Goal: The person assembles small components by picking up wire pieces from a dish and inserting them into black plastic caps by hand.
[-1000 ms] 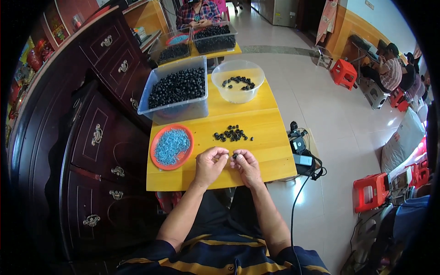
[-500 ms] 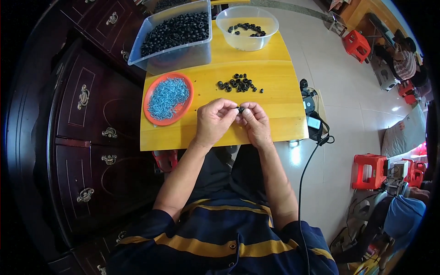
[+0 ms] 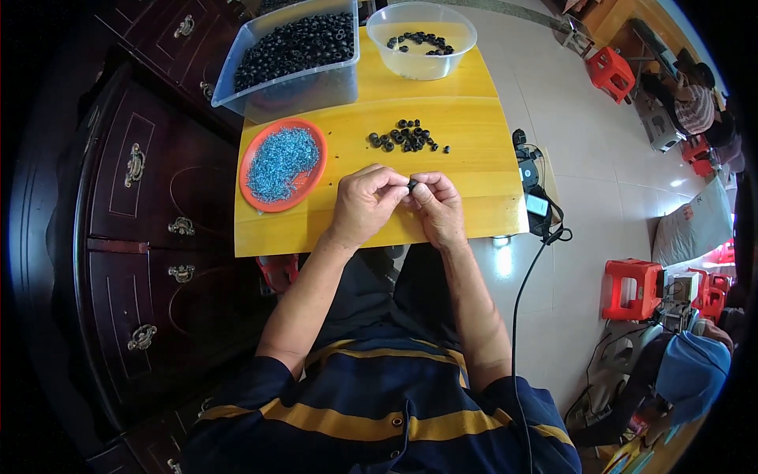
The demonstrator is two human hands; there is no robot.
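Observation:
Over the near part of the yellow table, both my hands are drawn together at the fingertips around a small, round black part [image 3: 412, 185]. My left hand [image 3: 365, 202] is closed in a pinch, its thumb and forefinger against the part's left side. My right hand [image 3: 439, 209] grips the same part between thumb and curled fingers. The fingertips hide most of it. Just beyond lies a loose pile of small black ring-shaped parts [image 3: 408, 139]. To the left, an orange plate [image 3: 318, 170] carries a heap of tiny translucent blue pieces [image 3: 278, 164].
A translucent tub [image 3: 308, 93] full of black parts stands at the table's far left. Beside it, a clear round bowl [image 3: 421, 69] holds several more. Dark drawer cabinets [image 3: 118, 205] line the left. A black cable [image 3: 517, 316] hangs at the right, near red stools [image 3: 632, 291].
The view has shifted slightly, so the table sits a little further left and up. My hands stay together on the black part, which is turned a little and more covered.

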